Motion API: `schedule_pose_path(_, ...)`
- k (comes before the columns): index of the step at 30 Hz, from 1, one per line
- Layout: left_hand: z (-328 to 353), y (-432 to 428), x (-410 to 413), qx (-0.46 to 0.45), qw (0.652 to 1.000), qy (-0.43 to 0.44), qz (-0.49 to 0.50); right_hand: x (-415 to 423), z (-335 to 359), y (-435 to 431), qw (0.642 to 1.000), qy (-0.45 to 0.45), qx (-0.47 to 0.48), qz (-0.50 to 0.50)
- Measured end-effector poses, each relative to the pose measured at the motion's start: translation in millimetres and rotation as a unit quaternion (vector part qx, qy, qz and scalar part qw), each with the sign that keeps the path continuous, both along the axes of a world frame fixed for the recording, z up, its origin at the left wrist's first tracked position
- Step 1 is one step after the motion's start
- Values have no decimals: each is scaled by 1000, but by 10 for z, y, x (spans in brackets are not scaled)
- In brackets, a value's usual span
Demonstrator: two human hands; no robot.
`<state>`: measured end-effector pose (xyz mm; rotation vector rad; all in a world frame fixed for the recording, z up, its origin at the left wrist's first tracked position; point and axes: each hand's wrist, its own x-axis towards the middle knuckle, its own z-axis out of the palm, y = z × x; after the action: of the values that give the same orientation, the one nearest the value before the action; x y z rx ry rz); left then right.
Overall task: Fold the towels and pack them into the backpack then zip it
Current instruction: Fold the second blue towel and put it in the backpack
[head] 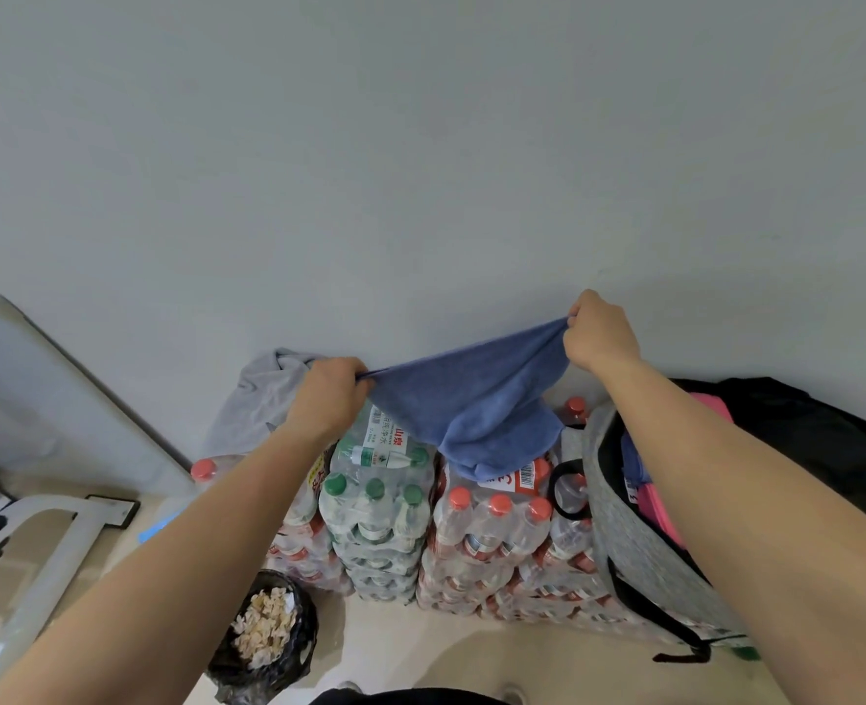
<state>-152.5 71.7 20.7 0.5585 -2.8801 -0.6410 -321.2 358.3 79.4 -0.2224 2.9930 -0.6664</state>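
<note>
The left hand [326,394] and right hand [601,333] each pinch an upper corner of a blue towel [476,399], fingers curled tight on the cloth, so it hangs stretched between them above stacked packs of water bottles [385,506] against the far wall. A grey towel [260,394] lies crumpled just behind the left hand. The grey backpack [639,536] stands open on the right, under the right forearm, with pink and blue cloth inside. A black bag [268,633] sits on the near floor.
</note>
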Motion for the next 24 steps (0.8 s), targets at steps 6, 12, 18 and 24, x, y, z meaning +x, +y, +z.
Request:
schedule_pose_path(6, 229, -100, -130, 93, 982, 137, 88, 8, 48, -25, 996, -4, -84, -13)
schedule_pose_path(12, 740, -187, -289, 155, 948, 241, 140, 31, 334, -237, 979, 74, -189, -8)
schedule_pose_path(18, 917, -234, -272, 155, 944, 249, 150, 114, 483, -358, 964, 113, -240, -9)
schedule_pose_path(24, 826, -314, -137, 154, 952, 212, 157, 182, 387, -326, 973, 48, -224, 29)
